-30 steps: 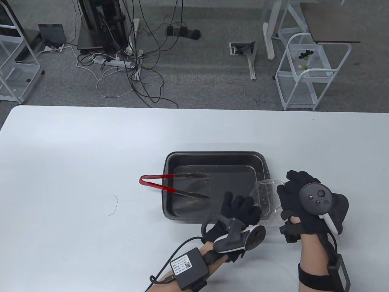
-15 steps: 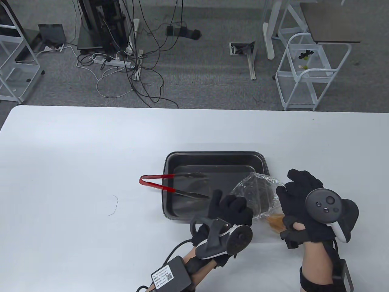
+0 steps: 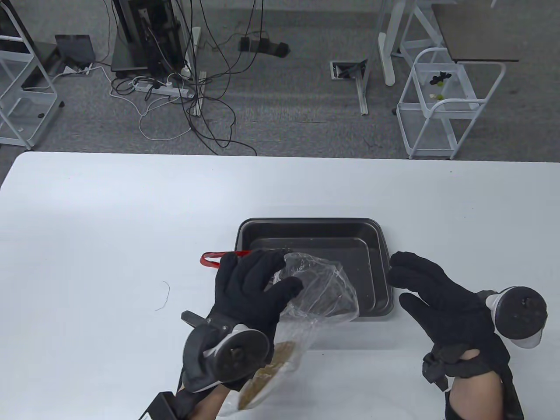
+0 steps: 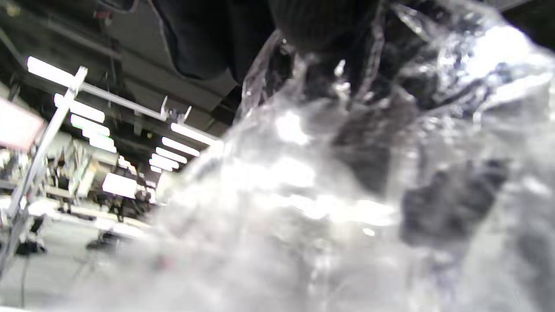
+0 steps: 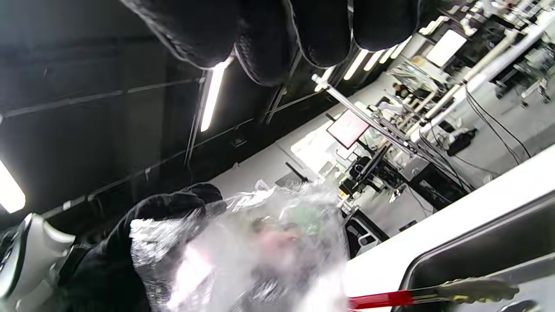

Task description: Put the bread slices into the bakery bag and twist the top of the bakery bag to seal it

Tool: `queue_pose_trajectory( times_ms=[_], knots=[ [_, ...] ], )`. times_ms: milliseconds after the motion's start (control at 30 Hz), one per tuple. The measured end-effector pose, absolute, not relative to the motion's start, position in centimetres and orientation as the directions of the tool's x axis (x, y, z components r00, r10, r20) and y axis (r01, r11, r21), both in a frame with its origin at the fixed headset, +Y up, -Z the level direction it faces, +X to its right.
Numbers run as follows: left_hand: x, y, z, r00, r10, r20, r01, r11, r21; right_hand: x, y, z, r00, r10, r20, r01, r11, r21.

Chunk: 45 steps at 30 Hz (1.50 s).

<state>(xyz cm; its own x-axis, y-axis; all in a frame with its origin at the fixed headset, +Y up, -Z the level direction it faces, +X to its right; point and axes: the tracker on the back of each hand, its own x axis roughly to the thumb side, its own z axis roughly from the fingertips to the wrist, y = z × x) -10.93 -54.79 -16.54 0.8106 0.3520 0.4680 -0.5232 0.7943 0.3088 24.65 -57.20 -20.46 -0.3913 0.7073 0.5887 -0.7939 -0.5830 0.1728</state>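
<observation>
My left hand [image 3: 253, 284] grips the upper part of a clear plastic bakery bag [image 3: 317, 293], fingers curled round the crumpled film in front of the tray. Brown bread slices [image 3: 267, 372] show through the bag's lower end, which hangs down toward the table's near edge beside my left wrist. The bag [image 4: 347, 182] fills the left wrist view, blurred. My right hand [image 3: 420, 284] is to the right of the tray with fingers spread and nothing in them. From the right wrist view, the bag [image 5: 260, 247] and the left glove [image 5: 164, 212] holding it are visible.
A black baking tray [image 3: 313, 227] sits mid-table with red-handled tongs [image 3: 214, 258] lying across its left rim, also seen as tongs [image 5: 429, 294] in the right wrist view. A thin wire twist tie [image 3: 164, 295] lies on the white table to the left.
The bag passed from my right hand to my left. My left hand rose, rolled over and carried the bag leftward; my right hand let go and spread its fingers.
</observation>
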Motion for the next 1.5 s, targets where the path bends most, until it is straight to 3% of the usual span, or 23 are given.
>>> queue_pose_trajectory(
  times_ms=[200, 267, 333, 367, 467, 533, 600, 633, 733, 867, 1000, 1067, 1233, 1400, 1500],
  knots=[
    [-14.2, -56.5, -17.6, 0.712, 0.461, 0.529, -0.633, 0.748, 0.200, 18.5, -57.4, -19.4, -0.509, 0.497, 0.703, -0.586, -0.798, 0.140],
    [-14.9, -56.6, -18.0, 0.666, 0.470, 0.579, -0.647, 0.751, 0.134, 16.3, -57.8, -18.9, -0.563, 0.392, 0.728, -0.549, -0.836, 0.025],
    [-15.7, -56.7, -18.2, 0.632, 0.512, 0.582, -0.674, 0.734, 0.086, 14.1, -58.5, -18.4, -0.655, 0.211, 0.725, -0.388, -0.918, -0.083],
    [-15.9, -56.7, -18.2, 0.630, 0.508, 0.588, -0.669, 0.739, 0.078, 13.8, -58.6, -18.3, -0.669, 0.182, 0.720, -0.360, -0.928, -0.100],
    [-16.8, -56.7, -18.0, 0.713, 0.404, 0.574, -0.560, 0.820, 0.117, 13.1, -58.6, -17.8, -0.770, 0.031, 0.637, -0.215, -0.953, -0.213],
    [-17.6, -56.4, -17.6, 0.810, 0.254, 0.528, -0.402, 0.896, 0.186, 13.5, -58.1, -17.4, -0.821, -0.077, 0.565, -0.111, -0.950, -0.291],
    [-18.1, -56.2, -17.4, 0.866, 0.112, 0.487, -0.186, 0.977, 0.106, 13.8, -57.5, -16.8, -0.817, -0.082, 0.570, -0.106, -0.952, -0.288],
    [-18.2, -56.1, -17.0, 0.871, 0.122, 0.475, -0.162, 0.986, 0.044, 13.6, -57.2, -16.4, -0.794, -0.051, 0.605, -0.151, -0.949, -0.278],
    [-19.1, -56.1, -16.4, 0.822, 0.266, 0.503, -0.348, 0.935, 0.073, 12.5, -57.1, -15.4, -0.776, -0.097, 0.624, -0.158, -0.927, -0.341],
    [-21.1, -59.8, -16.9, 0.581, 0.628, 0.518, -0.681, 0.724, -0.114, 11.6, -57.4, -15.0, -0.764, -0.199, 0.614, -0.147, -0.872, -0.466],
    [-20.9, -66.1, -18.6, 0.504, 0.781, 0.368, -0.646, 0.624, -0.440, 11.6, -57.5, -15.1, -0.765, -0.193, 0.615, -0.163, -0.865, -0.474],
    [-19.8, -69.0, -19.4, 0.522, 0.806, 0.281, -0.605, 0.581, -0.544, 11.5, -57.5, -15.0, -0.769, -0.201, 0.606, -0.159, -0.859, -0.487],
    [-16.8, -72.1, -20.4, 0.448, 0.855, 0.260, -0.650, 0.512, -0.561, 11.3, -57.6, -15.0, -0.763, -0.207, 0.612, -0.176, -0.845, -0.505],
    [-17.0, -72.5, -19.9, 0.485, 0.852, 0.199, -0.831, 0.520, -0.201, 11.2, -57.7, -14.7, -0.758, -0.187, 0.625, -0.212, -0.835, -0.507],
    [-17.3, -72.9, -19.5, 0.390, 0.898, 0.205, -0.876, 0.430, -0.219, 11.5, -57.4, -14.3, -0.800, -0.178, 0.573, -0.210, -0.812, -0.545]
  ],
)
